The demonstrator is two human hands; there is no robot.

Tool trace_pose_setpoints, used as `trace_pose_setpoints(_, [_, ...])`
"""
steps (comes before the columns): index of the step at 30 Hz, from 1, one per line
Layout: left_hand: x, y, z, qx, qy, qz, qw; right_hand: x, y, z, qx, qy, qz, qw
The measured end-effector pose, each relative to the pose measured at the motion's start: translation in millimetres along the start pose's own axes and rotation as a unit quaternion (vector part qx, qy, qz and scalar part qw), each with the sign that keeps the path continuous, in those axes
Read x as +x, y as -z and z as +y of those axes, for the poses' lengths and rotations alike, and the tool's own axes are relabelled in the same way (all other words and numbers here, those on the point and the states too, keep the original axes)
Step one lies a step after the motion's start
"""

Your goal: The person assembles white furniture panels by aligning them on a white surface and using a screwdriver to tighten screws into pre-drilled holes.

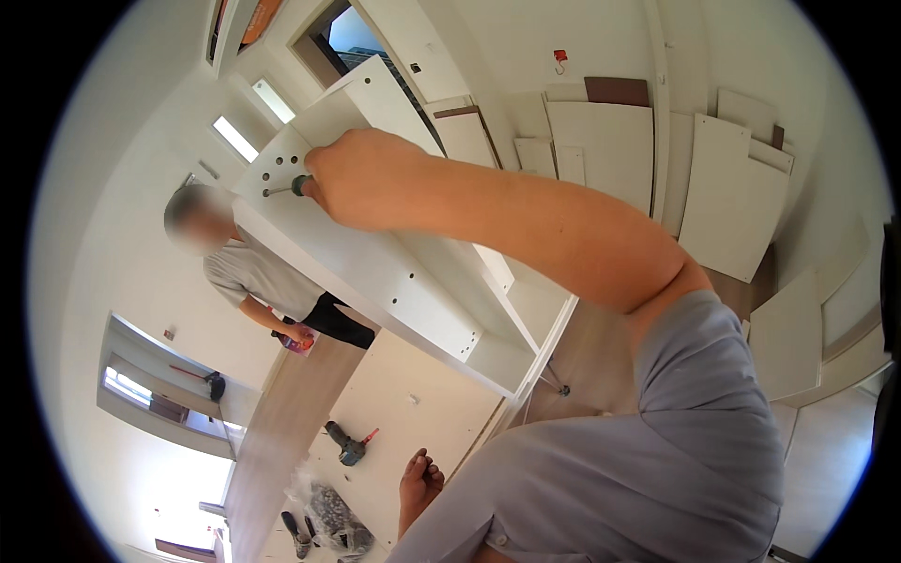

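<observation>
A screwdriver (299, 186) with a green and dark handle is in my right hand (361, 178), the fingers closed round it. Its thin shaft points left, and the tip meets one of the round dark fittings (266, 193) near the end of a white cabinet panel (352, 253). Several similar round holes sit in a row beside it. My right arm stretches across the view and hides part of the cabinet. Low in the picture, my left hand (420, 483) is beside my body with its fingers curled; whatever may lie inside them is hidden.
A cordless drill (349, 444) with a red bit lies on a pale board (394, 394). Near it are a plastic bag of small hardware (333, 516) and a dark-handled tool (296, 535). Another person (272, 272) stands beyond the cabinet, holding a package. White panels (601, 141) lean against the wall.
</observation>
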State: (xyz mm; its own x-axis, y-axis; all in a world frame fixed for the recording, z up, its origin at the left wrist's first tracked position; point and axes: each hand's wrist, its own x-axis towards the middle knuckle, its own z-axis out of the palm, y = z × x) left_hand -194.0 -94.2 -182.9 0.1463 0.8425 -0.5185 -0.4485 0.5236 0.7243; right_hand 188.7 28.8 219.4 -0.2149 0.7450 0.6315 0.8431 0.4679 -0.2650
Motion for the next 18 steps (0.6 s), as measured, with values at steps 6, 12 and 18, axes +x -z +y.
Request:
trace_pose_setpoints(6, [32,-31,-9,-0.015,0.044,-0.064,0.997,19,-16,23,-0.018,-0.017,-0.032,0.999])
trace_pose_setpoints(12, [37,-74,2,-0.037,-0.023,-0.091,0.995,-71,-13,-7,0.15,-0.047,0.041,0.987])
trace_pose_setpoints(18, [37,-138,9,-0.091,-0.031,-0.166,0.981,-259,-64,71,0.437,-0.106,0.076,0.89])
